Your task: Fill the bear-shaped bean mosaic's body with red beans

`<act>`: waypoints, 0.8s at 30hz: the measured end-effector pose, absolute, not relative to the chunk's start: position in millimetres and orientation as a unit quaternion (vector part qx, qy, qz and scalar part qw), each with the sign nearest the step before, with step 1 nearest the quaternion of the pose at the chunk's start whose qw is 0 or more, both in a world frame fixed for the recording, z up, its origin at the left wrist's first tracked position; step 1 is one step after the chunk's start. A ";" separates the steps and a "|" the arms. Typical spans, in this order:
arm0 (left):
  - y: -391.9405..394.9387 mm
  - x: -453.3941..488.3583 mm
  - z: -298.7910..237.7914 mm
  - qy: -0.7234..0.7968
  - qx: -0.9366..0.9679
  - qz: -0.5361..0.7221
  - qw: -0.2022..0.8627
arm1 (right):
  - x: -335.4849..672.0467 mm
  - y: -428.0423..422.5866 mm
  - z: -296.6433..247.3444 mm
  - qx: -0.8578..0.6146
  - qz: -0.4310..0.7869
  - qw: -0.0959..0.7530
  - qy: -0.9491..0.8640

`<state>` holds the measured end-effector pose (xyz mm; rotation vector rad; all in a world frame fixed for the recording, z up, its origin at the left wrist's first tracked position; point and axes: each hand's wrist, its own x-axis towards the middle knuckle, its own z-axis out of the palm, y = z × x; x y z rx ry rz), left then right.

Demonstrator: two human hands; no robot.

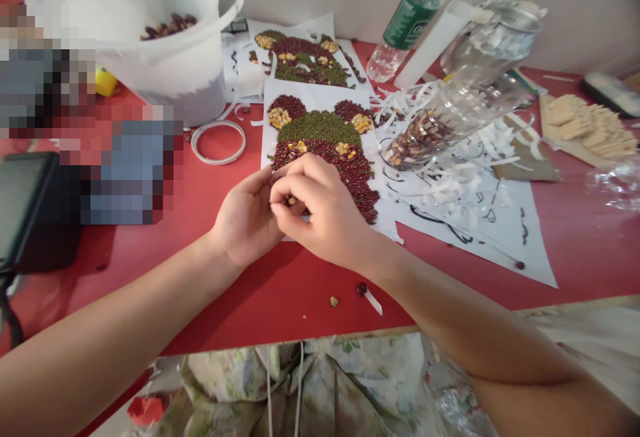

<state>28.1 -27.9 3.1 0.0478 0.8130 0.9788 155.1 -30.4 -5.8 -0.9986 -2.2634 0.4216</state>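
My right hand (320, 210) is pinched around a small yellowish seed (289, 201) just above the lower edge of a seed mosaic (320, 137). That mosaic, on white paper, is a bear-like shape of dark red beans, green mung beans and yellow corn kernels. My left hand (245, 214) sits against my right fingertips, and its own fingertips are partly hidden behind them. A second, similar mosaic (300, 57) lies further back.
A white bucket (130, 30) holds dark beans. A cut plastic bottle (430, 130) of mixed seeds lies on shredded white paper. Also on the red table (280, 310) are a water bottle (410, 20), a white ring (218, 142), craft sticks (585, 127) and a dark device (25, 204).
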 end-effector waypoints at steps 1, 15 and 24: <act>-26.7 27.5 3.9 0.375 0.021 0.463 0.803 | 157.7 -29.3 -3.5 -0.379 0.172 0.330 -0.847; 2.7 0.4 1.5 0.332 -0.006 0.600 0.728 | 166.8 -2.0 -26.0 -0.477 0.307 0.219 -0.794; 1.2 2.0 0.4 0.335 -0.007 0.597 0.729 | 167.3 -9.7 -19.8 -0.479 0.260 0.200 -0.814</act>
